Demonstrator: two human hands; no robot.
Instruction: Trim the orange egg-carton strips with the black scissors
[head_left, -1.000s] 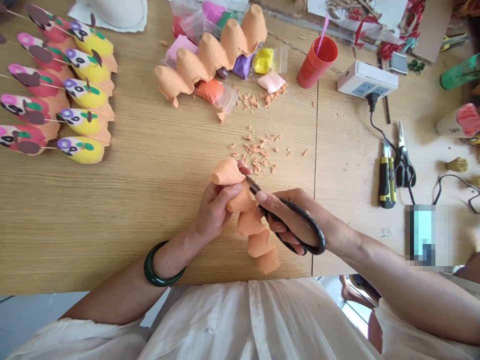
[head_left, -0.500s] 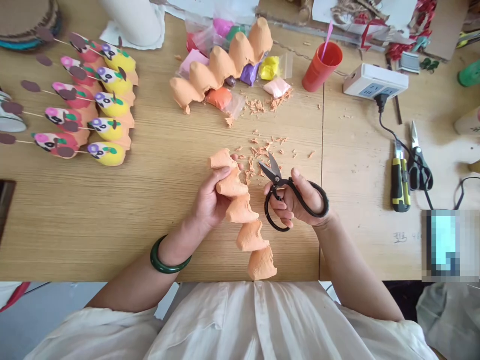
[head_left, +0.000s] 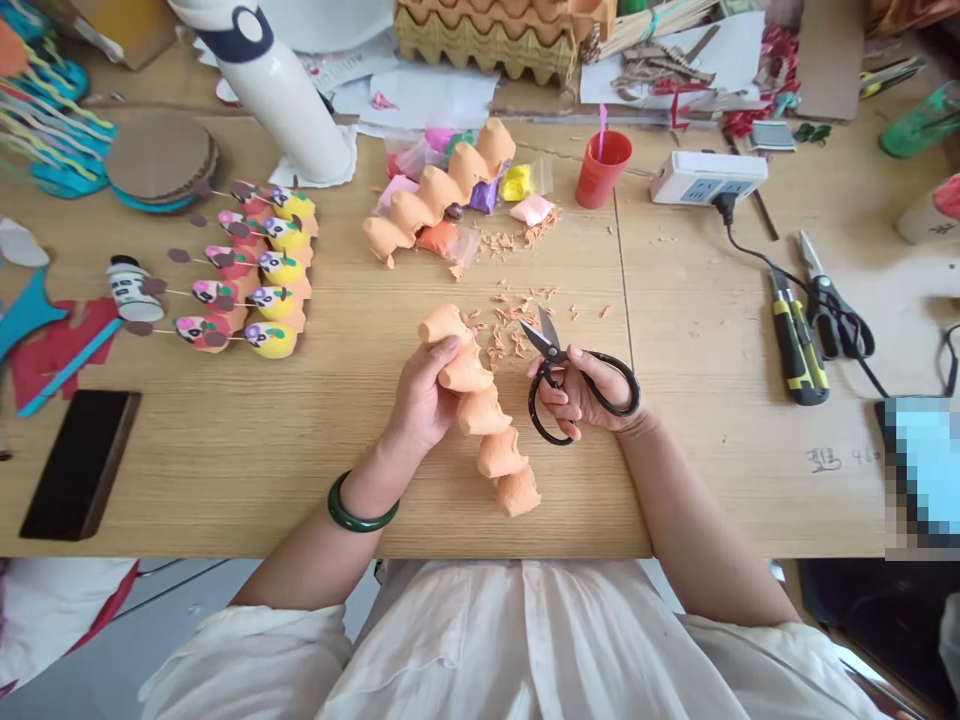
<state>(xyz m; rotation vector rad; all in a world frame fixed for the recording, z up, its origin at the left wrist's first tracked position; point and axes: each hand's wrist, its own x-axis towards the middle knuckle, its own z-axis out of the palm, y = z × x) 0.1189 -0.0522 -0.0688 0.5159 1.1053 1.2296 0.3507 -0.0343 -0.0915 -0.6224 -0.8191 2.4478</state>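
Observation:
My left hand [head_left: 427, 390] grips the upper end of an orange egg carton strip [head_left: 484, 412], thumb on top. The strip slants down toward the table's front edge, a row of cups with ragged rims. My right hand [head_left: 581, 392] holds black-handled scissors [head_left: 553, 352], fingers through the loops. Their blades stand apart and point up and left, just right of the strip and not touching it. Orange shavings [head_left: 510, 320] are scattered behind the blades. A second orange carton strip [head_left: 435, 190] rests farther back, against small bags of coloured clay [head_left: 442, 238].
Painted carton cups [head_left: 274, 300] with sticks stand at left, near a white bottle [head_left: 281, 100] and a black phone [head_left: 79, 465]. A red cup [head_left: 602, 170], power strip [head_left: 709, 178], utility knife [head_left: 799, 340] and other scissors [head_left: 832, 310] lie right. Egg trays [head_left: 495, 45] are stacked behind.
The camera view has shifted, showing more of the table's back and left side. Both hands keep their holds; the carton strip's lower end appears slightly raised, and the scissors' blades remain apart.

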